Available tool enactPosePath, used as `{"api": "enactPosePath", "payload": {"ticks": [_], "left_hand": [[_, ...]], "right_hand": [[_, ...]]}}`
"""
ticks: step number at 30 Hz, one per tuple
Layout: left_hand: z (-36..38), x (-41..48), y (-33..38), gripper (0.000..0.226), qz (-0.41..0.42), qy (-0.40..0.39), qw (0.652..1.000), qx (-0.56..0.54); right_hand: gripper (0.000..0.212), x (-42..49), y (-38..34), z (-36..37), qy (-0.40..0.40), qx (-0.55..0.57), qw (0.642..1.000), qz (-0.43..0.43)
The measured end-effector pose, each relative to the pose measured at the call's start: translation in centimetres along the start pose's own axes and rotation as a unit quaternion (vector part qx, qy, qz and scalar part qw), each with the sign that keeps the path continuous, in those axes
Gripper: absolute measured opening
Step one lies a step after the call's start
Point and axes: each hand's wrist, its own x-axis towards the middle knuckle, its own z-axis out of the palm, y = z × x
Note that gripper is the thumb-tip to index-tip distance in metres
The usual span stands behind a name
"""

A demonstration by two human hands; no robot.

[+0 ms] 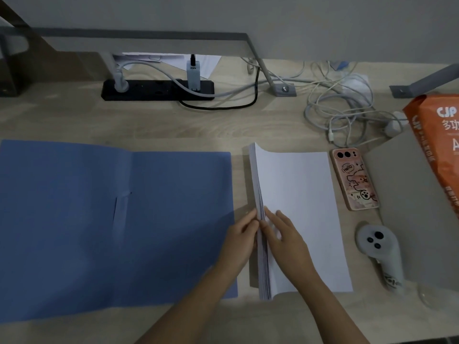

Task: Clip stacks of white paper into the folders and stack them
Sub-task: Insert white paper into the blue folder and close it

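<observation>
Both of my hands meet at the raised left edge of the one stack of white paper (pixel 303 202), with my forearms reaching in from below. My left hand (pixel 242 235) curls against that edge and grips it. My right hand (pixel 285 237) lies with straight fingers on the top sheet. The stack rests on the surface (pixel 173 125), just right of one blue folder (pixel 111 219) lying open. One phone (pixel 355 180) and one grey controller (pixel 380 252) lie right of the paper.
</observation>
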Motion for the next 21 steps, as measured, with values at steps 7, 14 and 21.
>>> {"api": "enactPosePath", "payload": {"ticks": [7,14,21], "left_hand": [[0.1,-0.3,0.3,0.040,0.022,0.003,1.000,-0.010],[0.2,-0.4,0.6,0.041,0.025,0.002,1.000,-0.007],[0.2,0.3,-0.8,0.025,0.002,0.009,0.999,0.033]], "right_hand": [[0.046,-0.1,0.2,0.0,-0.006,0.009,1.000,0.000],[0.043,-0.2,0.1,0.0,-0.003,-0.015,1.000,-0.010],[0.040,-0.3,-0.1,0.7,0.059,-0.033,0.998,0.007]]}}
